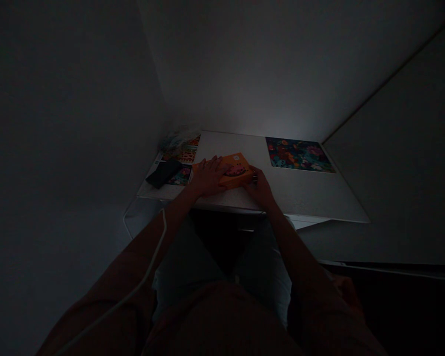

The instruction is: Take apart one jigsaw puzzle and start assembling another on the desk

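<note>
box (240, 160) of orange colour lies on the tabletop (300, 193). left hand (208, 177) spreads open, palm down, over its left part; right hand (260, 188), with fingers bent, grips its right end.

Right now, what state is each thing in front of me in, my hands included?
Orange box: picture side up on the table; too dim to confirm fully shut.
Left hand: spread over the box.
Right hand: curled at its right end; grip unclear.
Right floral print: lying flat.
Left floral print: partly covered by the dark item.
Clear plastic: crumpled.
White cable: loose along the left arm.
</note>
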A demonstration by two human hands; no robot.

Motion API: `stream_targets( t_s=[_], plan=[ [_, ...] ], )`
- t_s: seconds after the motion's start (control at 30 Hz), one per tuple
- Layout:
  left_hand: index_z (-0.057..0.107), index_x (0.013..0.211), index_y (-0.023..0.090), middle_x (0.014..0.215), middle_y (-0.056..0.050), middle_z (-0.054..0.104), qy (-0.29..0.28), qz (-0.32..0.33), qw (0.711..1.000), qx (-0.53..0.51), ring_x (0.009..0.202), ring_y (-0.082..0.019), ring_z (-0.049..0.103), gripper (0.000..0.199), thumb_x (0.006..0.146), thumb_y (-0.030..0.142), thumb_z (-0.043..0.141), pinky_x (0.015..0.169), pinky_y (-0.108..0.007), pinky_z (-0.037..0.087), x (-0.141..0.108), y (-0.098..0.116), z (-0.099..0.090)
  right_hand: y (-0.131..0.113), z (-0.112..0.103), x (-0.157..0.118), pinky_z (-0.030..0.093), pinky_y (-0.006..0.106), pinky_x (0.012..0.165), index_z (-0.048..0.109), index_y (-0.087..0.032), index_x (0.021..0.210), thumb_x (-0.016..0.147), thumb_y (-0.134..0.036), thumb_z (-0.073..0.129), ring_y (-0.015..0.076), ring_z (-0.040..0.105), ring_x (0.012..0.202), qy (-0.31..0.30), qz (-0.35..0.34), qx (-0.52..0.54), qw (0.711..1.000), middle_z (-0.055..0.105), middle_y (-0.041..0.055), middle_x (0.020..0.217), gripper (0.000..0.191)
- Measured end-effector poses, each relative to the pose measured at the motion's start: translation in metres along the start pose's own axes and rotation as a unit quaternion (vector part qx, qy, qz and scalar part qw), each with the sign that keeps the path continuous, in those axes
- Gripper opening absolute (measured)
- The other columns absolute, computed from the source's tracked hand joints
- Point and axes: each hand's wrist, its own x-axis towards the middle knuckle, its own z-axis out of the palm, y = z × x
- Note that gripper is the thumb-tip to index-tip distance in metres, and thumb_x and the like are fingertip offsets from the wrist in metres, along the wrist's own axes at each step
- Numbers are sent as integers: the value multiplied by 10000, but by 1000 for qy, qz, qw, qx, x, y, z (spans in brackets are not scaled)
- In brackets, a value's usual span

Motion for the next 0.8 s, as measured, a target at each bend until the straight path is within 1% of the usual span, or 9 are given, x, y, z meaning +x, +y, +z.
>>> stream_targets(
  t_s=[0.1,0.23,0.3,0.47,0.63,0.8],
  plan=[
    [319,1843,276,1956,-161,141,-4,-2,1000,3,1818,-383,125,919,1068,594,698,1450,-637,129,0,0,0,2,0,0,613,698,1177,573,-337,1561,903,-473,821,420,679,1431,0,-7,-3,1000,642,183,1627,716],
    [342,1837,266,1955,-167,139,-4,-4,1000,5,1818,-380,130,903,1075,609,683,1451,-641,120,-1,1,-1,4,0,0,603,700,1180,563,-301,1565,921,-514,809,427,672,1434,-3,-25,-1,1000,634,213,1621,721],
    [338,1839,263,1955,-170,138,-6,-6,1000,5,1818,-381,128,914,1072,622,684,1449,-642,125,-1,2,-2,6,0,0,601,702,1180,565,-303,1559,920,-516,809,428,666,1440,1,-29,-1,1000,631,214,1620,717],
    [336,1837,287,1959,-148,138,-6,-10,1000,13,1819,-370,125,907,1068,620,682,1453,-629,122,0,2,-2,5,1,0,594,708,1199,563,-332,1557,910,-499,809,421,657,1464,2,-14,3,1000,636,190,1624,713],
    [312,1844,307,1964,-135,120,-11,-9,1000,14,1824,-362,106,920,1062,608,692,1456,-631,117,1,0,0,1,1,-1,608,688,1195,575,-347,1548,898,-489,815,410,669,1450,1,-5,-2,1000,637,175,1636,707],
    [327,1836,273,1958,-149,146,3,-1,1000,5,1817,-375,130,917,1060,591,699,1455,-624,116,-1,0,1,1,0,-1,612,697,1182,572,-330,1555,901,-479,812,421,668,1451,2,-13,1,1000,638,194,1627,712]
  ],
)
